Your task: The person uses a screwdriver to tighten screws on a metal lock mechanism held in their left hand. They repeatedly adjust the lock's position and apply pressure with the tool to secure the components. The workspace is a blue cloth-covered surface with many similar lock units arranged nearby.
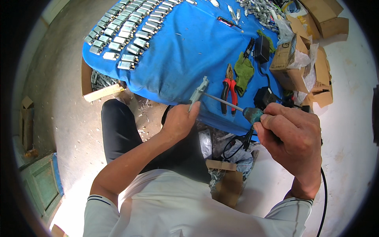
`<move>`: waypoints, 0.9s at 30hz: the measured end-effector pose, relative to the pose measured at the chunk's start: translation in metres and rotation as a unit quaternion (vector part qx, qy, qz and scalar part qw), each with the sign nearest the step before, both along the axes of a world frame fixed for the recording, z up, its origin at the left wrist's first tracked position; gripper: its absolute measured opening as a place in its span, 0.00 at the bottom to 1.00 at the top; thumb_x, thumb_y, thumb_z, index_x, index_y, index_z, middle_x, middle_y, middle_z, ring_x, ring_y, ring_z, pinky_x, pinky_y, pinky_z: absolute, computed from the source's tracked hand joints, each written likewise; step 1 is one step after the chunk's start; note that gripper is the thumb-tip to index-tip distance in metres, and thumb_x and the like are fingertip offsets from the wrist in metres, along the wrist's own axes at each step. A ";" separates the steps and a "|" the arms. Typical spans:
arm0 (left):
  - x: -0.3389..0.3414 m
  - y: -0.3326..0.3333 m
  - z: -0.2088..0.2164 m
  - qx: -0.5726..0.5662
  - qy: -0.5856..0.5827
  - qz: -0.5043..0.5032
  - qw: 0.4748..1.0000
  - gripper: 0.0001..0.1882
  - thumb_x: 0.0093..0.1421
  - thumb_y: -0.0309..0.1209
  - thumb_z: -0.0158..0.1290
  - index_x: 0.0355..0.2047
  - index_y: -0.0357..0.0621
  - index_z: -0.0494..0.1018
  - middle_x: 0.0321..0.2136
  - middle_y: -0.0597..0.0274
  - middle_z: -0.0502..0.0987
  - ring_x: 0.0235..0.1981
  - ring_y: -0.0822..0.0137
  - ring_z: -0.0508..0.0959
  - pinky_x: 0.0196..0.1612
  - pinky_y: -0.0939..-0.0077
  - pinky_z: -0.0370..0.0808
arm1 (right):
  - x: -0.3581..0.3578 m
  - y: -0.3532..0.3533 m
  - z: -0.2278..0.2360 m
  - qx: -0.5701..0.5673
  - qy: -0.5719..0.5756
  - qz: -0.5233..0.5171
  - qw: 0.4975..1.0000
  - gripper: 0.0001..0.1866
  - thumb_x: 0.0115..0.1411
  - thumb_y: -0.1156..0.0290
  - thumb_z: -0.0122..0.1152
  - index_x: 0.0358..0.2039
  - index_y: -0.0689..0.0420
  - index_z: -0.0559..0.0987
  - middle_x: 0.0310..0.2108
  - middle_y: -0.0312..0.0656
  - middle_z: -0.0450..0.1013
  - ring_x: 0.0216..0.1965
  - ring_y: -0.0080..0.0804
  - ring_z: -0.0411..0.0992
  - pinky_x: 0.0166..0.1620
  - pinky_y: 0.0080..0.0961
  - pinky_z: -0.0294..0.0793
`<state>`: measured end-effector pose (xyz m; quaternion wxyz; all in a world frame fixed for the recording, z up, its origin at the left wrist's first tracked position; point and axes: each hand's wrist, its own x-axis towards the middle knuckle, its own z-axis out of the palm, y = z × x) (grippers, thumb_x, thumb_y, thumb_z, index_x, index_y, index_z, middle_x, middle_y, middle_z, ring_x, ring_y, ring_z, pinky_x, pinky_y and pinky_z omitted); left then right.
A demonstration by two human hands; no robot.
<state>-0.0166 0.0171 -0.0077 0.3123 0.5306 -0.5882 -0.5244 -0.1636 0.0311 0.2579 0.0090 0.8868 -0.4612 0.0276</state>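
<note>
My left hand (177, 123) is closed on a slim grey part (198, 93), held tilted over the near edge of the blue-covered table (177, 55). In my right hand (293, 136) is a screwdriver (251, 113) with a teal handle. Its thin shaft points left, and the tip meets the side of the grey part. Whether a screw sits under the tip is too small to tell. Just beyond the screwdriver shaft lie pliers (229, 89) with red and black handles, beside a green cloth (244, 72).
Rows of small silver rectangular units (129, 29) cover the table's far left. Loose grey parts (258, 14) are heaped at the far right, near open cardboard boxes (290, 59). A black power adapter (261, 49) and cables lie at the right. A carton of metal pieces (103, 81) stands below the left edge.
</note>
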 end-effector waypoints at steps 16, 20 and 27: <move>0.005 0.002 -0.016 0.034 0.069 -0.035 0.996 0.33 0.70 0.53 0.42 0.16 0.39 0.65 0.12 0.69 0.61 0.16 0.73 0.61 0.21 0.70 0.59 | -0.027 -0.006 -0.036 0.049 -0.188 -0.136 0.971 0.07 0.52 0.77 0.69 0.26 0.60 0.77 0.20 0.40 0.71 0.19 0.28 0.71 0.22 0.25 0.65; 0.012 0.001 -0.021 0.084 0.098 -0.062 0.990 0.31 0.70 0.53 0.44 0.17 0.41 0.65 0.13 0.72 0.61 0.16 0.75 0.60 0.20 0.73 0.59 | -0.043 0.013 -0.039 0.045 -0.387 -0.300 0.870 0.08 0.58 0.72 0.68 0.36 0.60 0.81 0.22 0.35 0.74 0.21 0.19 0.72 0.20 0.17 0.65; 0.008 0.003 -0.017 0.059 0.037 -0.063 0.996 0.30 0.68 0.51 0.47 0.17 0.40 0.67 0.13 0.71 0.62 0.17 0.77 0.60 0.20 0.74 0.58 | -0.075 0.006 -0.107 0.151 -0.651 -0.352 0.655 0.22 0.62 0.61 0.65 0.50 0.64 0.76 0.34 0.40 0.75 0.22 0.22 0.73 0.18 0.12 0.64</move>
